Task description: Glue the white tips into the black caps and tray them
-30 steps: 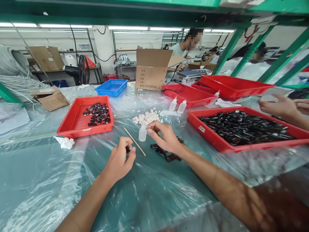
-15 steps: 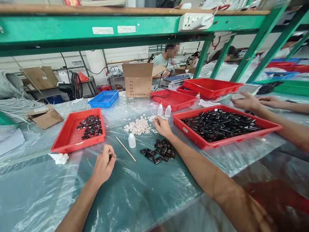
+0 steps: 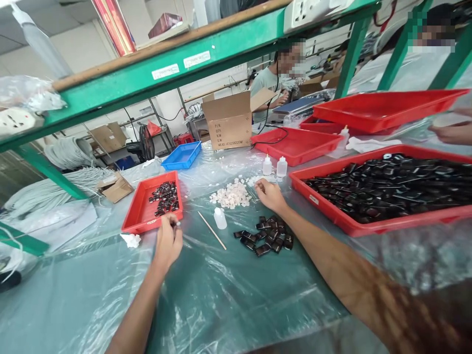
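My left hand is closed around a small, partly hidden piece at the front edge of the left red tray, which holds small black parts. My right hand has its fingers pinched at the right side of a pile of small whitish pieces; whatever they hold is too small to name. Below that hand lies a group of black parts. A white squeeze bottle and a thin wooden stick lie between my hands, the bottle upright.
A large red tray heaped with black parts stands at the right. Behind are two small bottles, a red tray, a blue tray and a cardboard box. Another person's hand shows at the right edge.
The view has tilted and turned left. My left hand has moved up to the left red tray's front edge. My right hand stays beside the whitish pile.
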Demonstrator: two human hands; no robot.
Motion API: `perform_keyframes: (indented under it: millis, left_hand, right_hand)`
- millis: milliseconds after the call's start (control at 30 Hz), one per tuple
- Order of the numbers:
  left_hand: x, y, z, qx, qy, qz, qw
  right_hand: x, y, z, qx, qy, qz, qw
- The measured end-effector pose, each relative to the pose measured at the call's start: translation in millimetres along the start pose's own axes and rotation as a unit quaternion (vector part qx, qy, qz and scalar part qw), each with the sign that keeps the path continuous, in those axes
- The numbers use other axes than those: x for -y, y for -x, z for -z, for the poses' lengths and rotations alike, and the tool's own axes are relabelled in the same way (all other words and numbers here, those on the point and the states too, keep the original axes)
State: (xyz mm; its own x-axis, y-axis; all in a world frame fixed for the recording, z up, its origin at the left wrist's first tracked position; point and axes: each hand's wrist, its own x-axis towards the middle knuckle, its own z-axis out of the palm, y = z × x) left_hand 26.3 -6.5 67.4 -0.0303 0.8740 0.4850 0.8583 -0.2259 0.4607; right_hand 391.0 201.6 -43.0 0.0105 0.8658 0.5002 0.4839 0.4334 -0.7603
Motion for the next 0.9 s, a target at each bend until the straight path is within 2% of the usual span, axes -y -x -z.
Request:
perform_keyframes:
  millis: [133,200,233,300,400,467,533,700,833,900]
  left_hand:
    - [22,-69,30.6,-0.009,-0.050,0.012,0.999]
    - [30,-86,39.8,-0.008,-0.069,0.024,0.997]
    - [31,-86,41.2,-0.008,-0.074,0.025,0.997]
    - [30,-70,36.6,-0.007,-0.080,0.019,0.997]
    - [21,-23,15.8,0.010,-0.074,0.004,0.997]
    - [18,4,-0.2,0.035,-0.062,0.000,0.997]
    - [16,20,-13.0,0.072,-0.041,-0.009,0.997]
    - [16,14,-29.8,0.128,0.000,-0.046,0.991]
    - [14,9,-32.1,0.129,0.009,-0.080,0.988]
    - [13,10,-30.9,0.133,0.013,-0.094,0.987]
  right_hand:
    - [-3,2,0,-0.003,-0.019,0.022,1.000]
    - [-4,3,0,-0.004,-0.028,0.032,0.999]
    - [-4,4,0,-0.005,-0.031,0.035,0.999]
    - [-6,4,-1,-0.007,-0.030,0.035,0.999]
    - [-8,2,0,-0.019,-0.009,0.020,1.000]
    - [-7,-1,3,-0.034,0.015,0.010,0.999]
    - [-1,-5,10,-0.050,0.045,0.008,0.998]
    - [34,-15,44,-0.088,0.118,0.035,0.988]
    - [64,-7,97,-0.152,0.162,0.027,0.975]
    - [76,2,127,-0.155,0.180,0.014,0.971]
